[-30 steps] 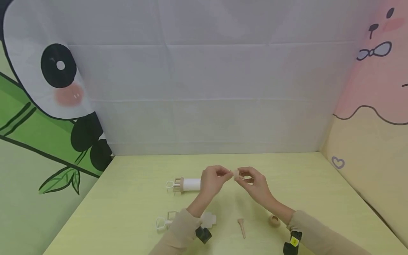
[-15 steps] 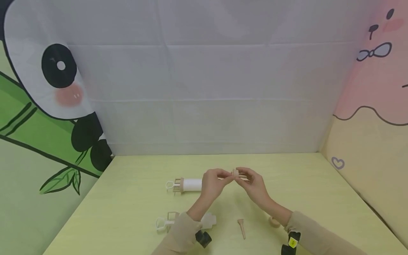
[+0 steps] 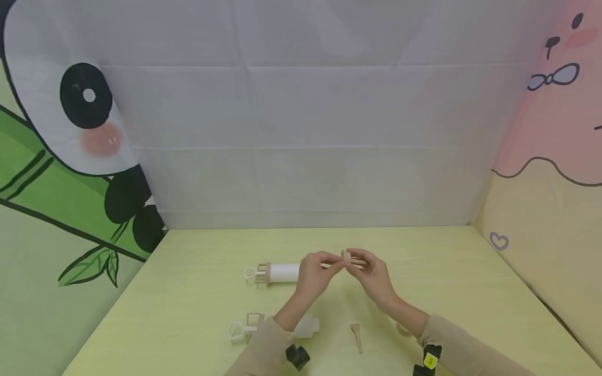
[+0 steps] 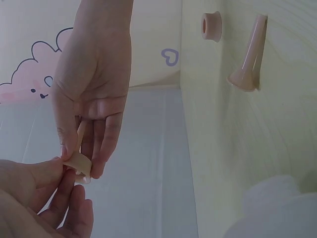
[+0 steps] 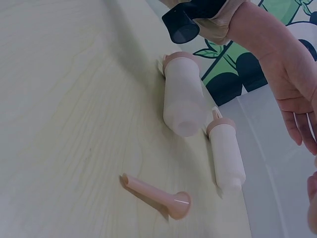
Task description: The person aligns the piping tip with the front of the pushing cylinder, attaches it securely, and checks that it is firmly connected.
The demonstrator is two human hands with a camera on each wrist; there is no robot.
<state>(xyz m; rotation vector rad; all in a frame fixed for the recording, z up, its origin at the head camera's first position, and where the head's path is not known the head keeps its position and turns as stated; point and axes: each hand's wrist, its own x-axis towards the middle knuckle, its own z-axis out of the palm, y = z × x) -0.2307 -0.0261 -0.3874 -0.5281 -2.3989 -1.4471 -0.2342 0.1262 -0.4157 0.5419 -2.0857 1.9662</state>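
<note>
Both hands meet above the table around a small beige ring cap, with a thin beige nozzle stem sticking out toward the right palm. My left hand pinches the ring cap from the left with thumb and fingertips. My right hand grips its other side between thumb and fingers. In the left wrist view the ring cap is partly covered by fingers. A loose funnel-shaped nozzle lies on the table below, and a second ring cap shows beyond it, largely behind the right forearm in the head view.
Two white plunger tubes with beige end caps and looped handles lie on the left: the far tube behind the left hand, the near tube partly under the left forearm. A pale wall cloth rises behind the table.
The right hand has shifted slightly left and the ring cap with it, so the hands have closed together on it. The nozzle stem now shows pointing right. Things on the table have stayed put.
</note>
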